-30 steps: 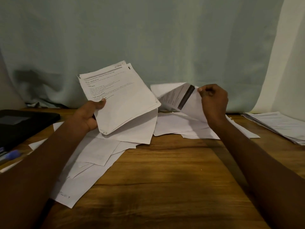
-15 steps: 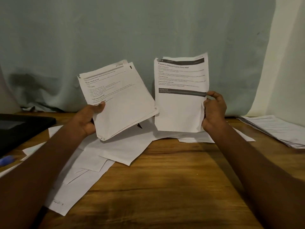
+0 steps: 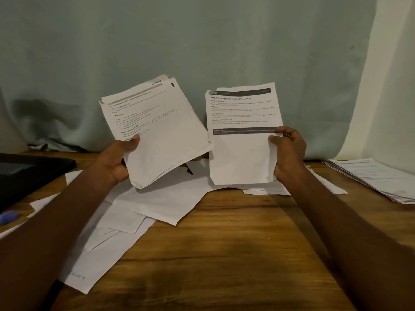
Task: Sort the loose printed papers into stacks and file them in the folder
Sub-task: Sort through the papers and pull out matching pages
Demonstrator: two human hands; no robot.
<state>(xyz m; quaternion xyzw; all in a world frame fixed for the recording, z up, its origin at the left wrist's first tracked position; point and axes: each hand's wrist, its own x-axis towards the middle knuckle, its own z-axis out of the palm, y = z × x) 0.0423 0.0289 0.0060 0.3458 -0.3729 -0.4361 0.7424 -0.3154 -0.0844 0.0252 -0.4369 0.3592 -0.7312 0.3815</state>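
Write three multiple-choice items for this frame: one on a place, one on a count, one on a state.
1. Where is the neat stack?
A. table's far right
B. table's far left
C. on the black folder

2. How many sheets does the right hand hold?
A. one
B. none
C. a thick bundle

3. How is the left hand's bundle held?
A. flat on the table
B. raised and tilted
C. rolled up

Answers:
1 A, it lies by the right edge.
2 A, only a single sheet shows.
3 B, it is off the table, leaning.
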